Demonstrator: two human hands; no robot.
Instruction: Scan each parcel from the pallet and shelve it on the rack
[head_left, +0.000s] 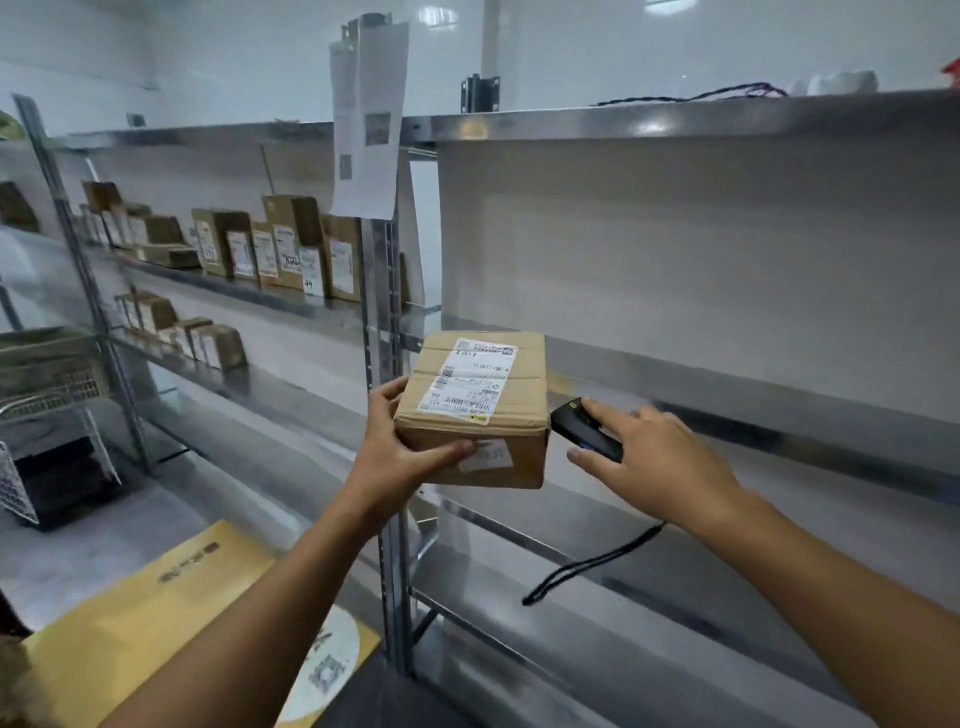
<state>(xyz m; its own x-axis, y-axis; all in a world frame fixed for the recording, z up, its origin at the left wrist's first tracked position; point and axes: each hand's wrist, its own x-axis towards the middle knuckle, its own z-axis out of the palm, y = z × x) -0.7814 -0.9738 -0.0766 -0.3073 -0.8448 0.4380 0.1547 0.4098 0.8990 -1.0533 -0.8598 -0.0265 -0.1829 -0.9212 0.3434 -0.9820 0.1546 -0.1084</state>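
Parcel (470, 410) is held in the air in front of the rack (382, 291), with the left hand (400, 447) clamped round its left edge and the thumb on the near face. Just right of the parcel, the right hand (654, 457) grips a black scanner (582, 428), forefinger along its top, strap (592, 561) hanging below. The label (470, 382) faces up, so the scanner probably needs lifting over it and aiming at the barcode with the parcel held level. Behind the parcel runs a steel shelf (727, 395); well left of it stand boxes (280, 249) and a wire basket (52, 374).
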